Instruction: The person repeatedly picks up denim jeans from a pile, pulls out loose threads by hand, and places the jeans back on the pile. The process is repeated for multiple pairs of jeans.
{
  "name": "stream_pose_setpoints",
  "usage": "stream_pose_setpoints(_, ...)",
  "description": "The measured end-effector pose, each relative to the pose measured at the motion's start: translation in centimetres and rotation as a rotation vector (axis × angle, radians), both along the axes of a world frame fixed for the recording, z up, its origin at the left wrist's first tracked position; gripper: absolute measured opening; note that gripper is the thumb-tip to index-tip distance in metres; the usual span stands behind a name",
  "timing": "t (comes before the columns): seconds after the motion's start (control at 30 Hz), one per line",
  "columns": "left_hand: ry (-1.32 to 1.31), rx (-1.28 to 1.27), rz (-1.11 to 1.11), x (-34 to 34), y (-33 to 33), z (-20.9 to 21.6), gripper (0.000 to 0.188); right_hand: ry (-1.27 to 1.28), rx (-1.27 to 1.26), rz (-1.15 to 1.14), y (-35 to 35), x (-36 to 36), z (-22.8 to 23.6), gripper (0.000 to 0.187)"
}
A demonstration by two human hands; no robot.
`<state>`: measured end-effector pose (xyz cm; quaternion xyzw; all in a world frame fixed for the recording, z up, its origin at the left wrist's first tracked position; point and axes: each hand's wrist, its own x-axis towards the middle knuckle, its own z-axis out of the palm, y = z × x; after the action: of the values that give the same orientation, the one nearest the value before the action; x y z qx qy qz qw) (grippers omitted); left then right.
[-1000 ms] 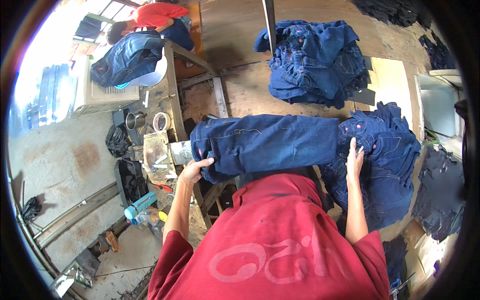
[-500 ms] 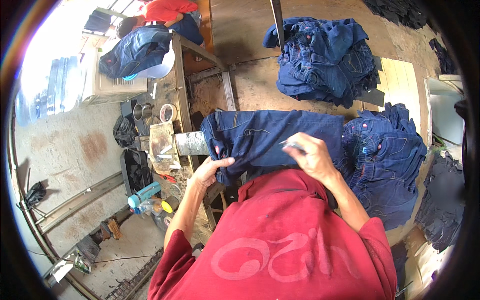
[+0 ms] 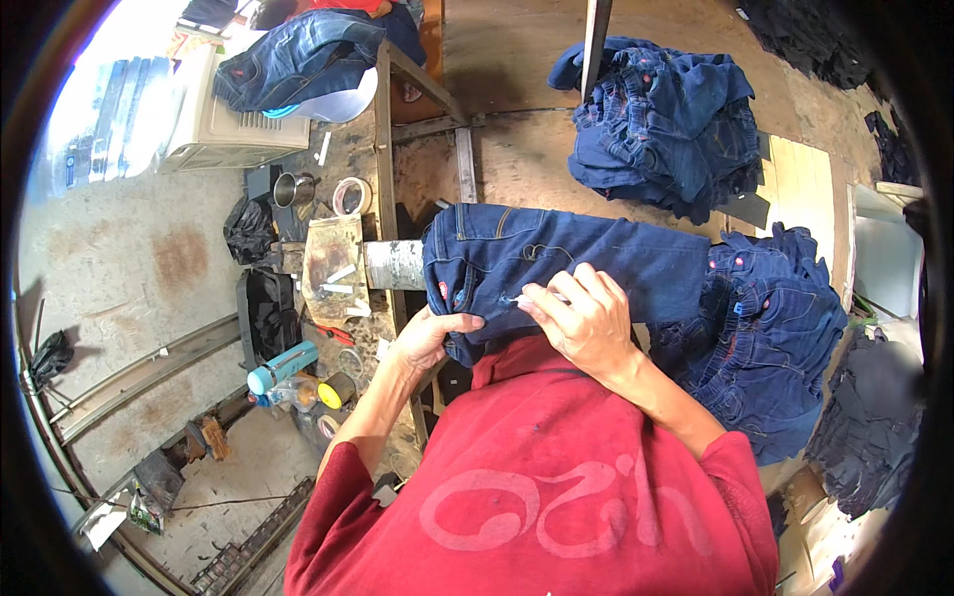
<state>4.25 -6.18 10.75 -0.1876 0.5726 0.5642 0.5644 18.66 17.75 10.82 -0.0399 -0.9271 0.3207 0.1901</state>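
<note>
A pair of dark blue jeans (image 3: 586,243) is drawn over a mottled whitish cylinder (image 3: 395,265) that juts out from the bench. My left hand (image 3: 425,338) grips the jeans at the waistband end, thumb on top of the cloth. Between the fingertips of my right hand (image 3: 588,323) is a small whitish stick (image 3: 527,299), mostly hidden by the fingers. Its tip is at the denim, beside a small pale mark. Higher on the cloth a curved line of light thread or marking shows.
More jeans are piled at the right (image 3: 770,328) and far right (image 3: 666,119). The worn wooden bench holds a tape roll (image 3: 352,198), metal cup (image 3: 293,190), stained board (image 3: 333,260) with white sticks, and blue bottle (image 3: 282,368). A metal post (image 3: 595,50) stands near the far pile. Another person (image 3: 402,30) is beyond.
My right hand has moved left and down onto the denim, bringing the whitish stick to the cloth. My left hand keeps its hold. The whole view has shifted slightly.
</note>
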Motion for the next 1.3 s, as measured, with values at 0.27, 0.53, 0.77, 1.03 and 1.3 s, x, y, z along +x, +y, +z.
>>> stream_pose_setpoints(0.27,0.014,0.062,-0.027,-0.5,0.0,-1.0,0.042,-0.082,0.110,-0.036,-1.5,-0.5,0.5,0.017)
stream_pose_setpoints(0.53,-0.044,0.094,-0.062,-0.6,-0.2,-1.0,0.043,-0.126,0.122,-0.042,-1.3,-1.1,1.1,0.017)
stream_pose_setpoints(0.77,-0.071,0.066,-0.105,-0.5,-0.6,-1.9,0.049,-0.115,0.059,-0.094,-0.9,0.2,-0.1,0.017)
stream_pose_setpoints(1.03,0.114,0.003,-0.923,-2.9,-7.6,-7.3,0.074,-0.511,-0.293,-0.996,11.5,12.8,-10.4,0.049)
stream_pose_setpoints(1.3,0.251,0.174,-0.110,-6.5,-7.2,-9.4,0.035,-0.108,-1.883,-1.266,15.5,21.1,-24.0,0.029)
